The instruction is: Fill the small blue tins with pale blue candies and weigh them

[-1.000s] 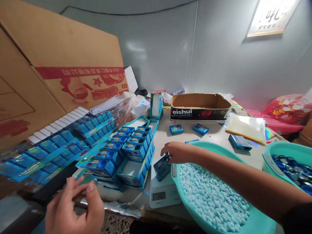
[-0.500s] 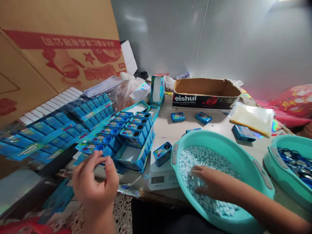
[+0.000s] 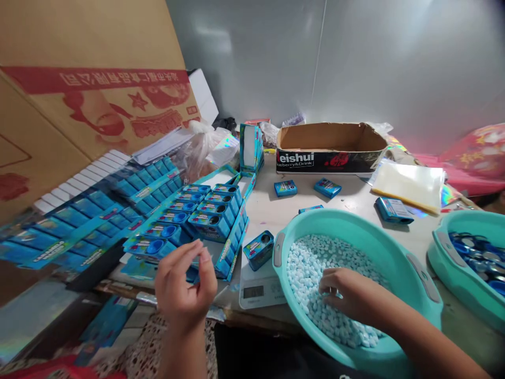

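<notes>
My right hand rests in a teal basin full of small pale blue tablets, its fingers curled down among them. Whether any tablets are in its grasp is hidden. My left hand hovers in front of the table edge, fingers bent with thumb and fingertips close together; nothing shows between them. A small blue tin with an open round hole stands on a white digital scale just left of the basin. A blue display tray holds several filled tins.
Stacks of blue packs lie at left under a big leaning carton. A low open cardboard box, loose tins, a clear plastic sheaf and a second teal basin of blue caps sit further back and right.
My right hand left the tin on the scale and went into the tablet basin. My left hand rose and moved right toward the display tray. The view dropped lower.
</notes>
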The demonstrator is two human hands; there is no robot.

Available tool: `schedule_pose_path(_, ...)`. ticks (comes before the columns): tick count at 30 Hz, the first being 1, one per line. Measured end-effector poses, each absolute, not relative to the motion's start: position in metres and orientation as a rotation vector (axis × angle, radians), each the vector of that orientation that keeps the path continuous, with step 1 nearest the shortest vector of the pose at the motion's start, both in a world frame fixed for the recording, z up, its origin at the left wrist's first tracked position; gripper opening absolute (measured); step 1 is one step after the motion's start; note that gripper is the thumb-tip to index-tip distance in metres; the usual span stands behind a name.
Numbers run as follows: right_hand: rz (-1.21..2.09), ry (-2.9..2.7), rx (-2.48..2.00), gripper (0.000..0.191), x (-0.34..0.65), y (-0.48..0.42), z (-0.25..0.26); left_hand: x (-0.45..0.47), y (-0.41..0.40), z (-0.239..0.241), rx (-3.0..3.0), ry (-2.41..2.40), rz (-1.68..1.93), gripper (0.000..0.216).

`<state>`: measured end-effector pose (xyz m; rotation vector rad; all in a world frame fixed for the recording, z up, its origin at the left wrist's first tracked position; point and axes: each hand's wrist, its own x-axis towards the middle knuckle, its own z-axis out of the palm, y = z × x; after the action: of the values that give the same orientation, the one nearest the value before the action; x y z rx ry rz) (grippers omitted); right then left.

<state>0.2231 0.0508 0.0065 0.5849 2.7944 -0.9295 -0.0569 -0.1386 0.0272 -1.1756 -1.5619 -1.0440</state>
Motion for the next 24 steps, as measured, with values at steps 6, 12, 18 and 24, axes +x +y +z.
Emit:
schedule_pose_path(6,-0.953,2.768,0.64,0.013,0.226,0.053,0.003,-0.032,-0.109,0.035,-1.534,-2.148,-0.941,0.033)
schedule_pose_path(12,-0.954,2.747,0.719,0.021,0.227,0.056,0.002,-0.018,-0.08,0.027,-1.751,-2.64,-0.523,0.055)
schedule_pose_path(18,-0.964,2.738,0.785,0.019,0.227,0.057,0.004,-0.047,-0.144,0.065,-1.504,-2.579,-0.715,0.046)
schedule_pose_path(24,-0.974,2.757,0.771,0.024,0.229,0.058,-0.001,-0.093,-0.18,0.134,-1.529,-2.675,-0.647,0.045)
